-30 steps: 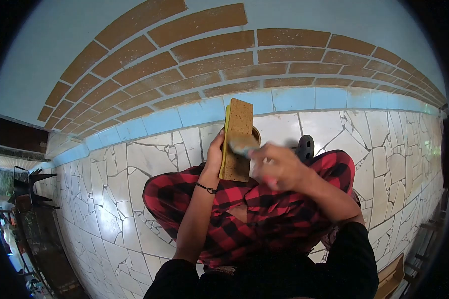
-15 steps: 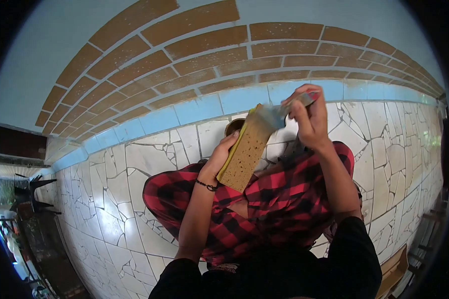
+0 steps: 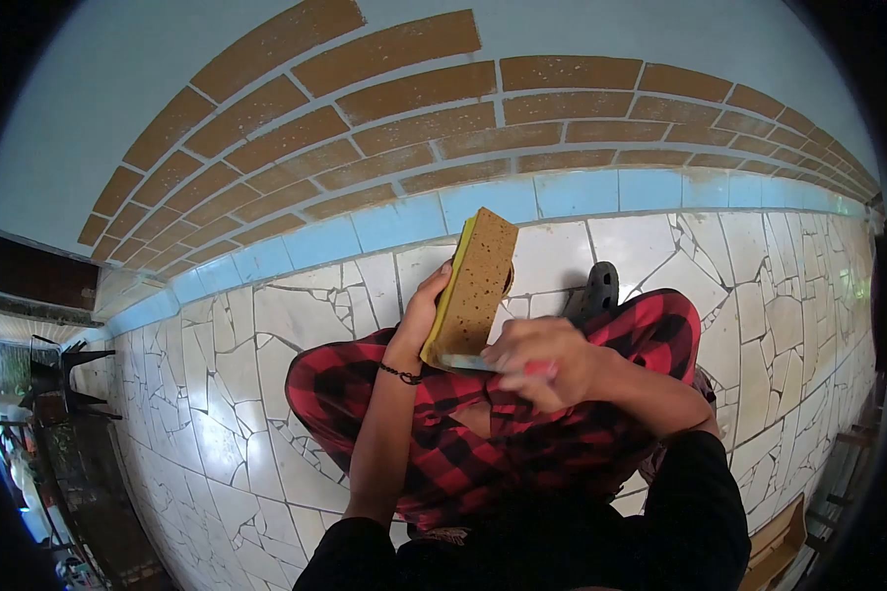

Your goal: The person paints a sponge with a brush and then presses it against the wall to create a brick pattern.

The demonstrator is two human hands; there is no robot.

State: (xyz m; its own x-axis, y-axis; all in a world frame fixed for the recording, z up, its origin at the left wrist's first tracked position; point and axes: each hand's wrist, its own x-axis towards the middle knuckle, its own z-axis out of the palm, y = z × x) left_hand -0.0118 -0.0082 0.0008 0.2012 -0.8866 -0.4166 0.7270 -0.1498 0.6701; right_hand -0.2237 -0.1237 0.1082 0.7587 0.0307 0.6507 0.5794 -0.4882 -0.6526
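Head camera: one person sits on the pale stone floor [image 3: 217, 394] with legs folded, facing the wall-side edge of the floor.
Sponge [image 3: 485, 271]: a long block, brown on its broad pitted face and yellow along its left side; held tilted above the folded legs, its far end towards the wall-side edge of the floor.
Left hand [image 3: 421, 315]: fingers curled along the yellow side of the sponge, gripping it; a dark bracelet [image 3: 401, 374] circles the wrist.
Right hand [image 3: 547, 360]: blurred, fingers closed round the handle of a brush.
Brush [image 3: 466, 362]: its head lies at the sponge's near end; blur hides whether the bristles touch; a reddish part shows by the fingers.
Container [image 3: 510, 280]: mostly hidden behind the sponge, just a curved rim visible at its right.
Shoe [image 3: 601, 288]: dark, beside the right knee.
Wall [image 3: 414, 94]: brown brick pattern above a blue tile strip [image 3: 483, 205] along the floor's far edge.
Box [image 3: 777, 545]: brown, by the floor's near right corner.
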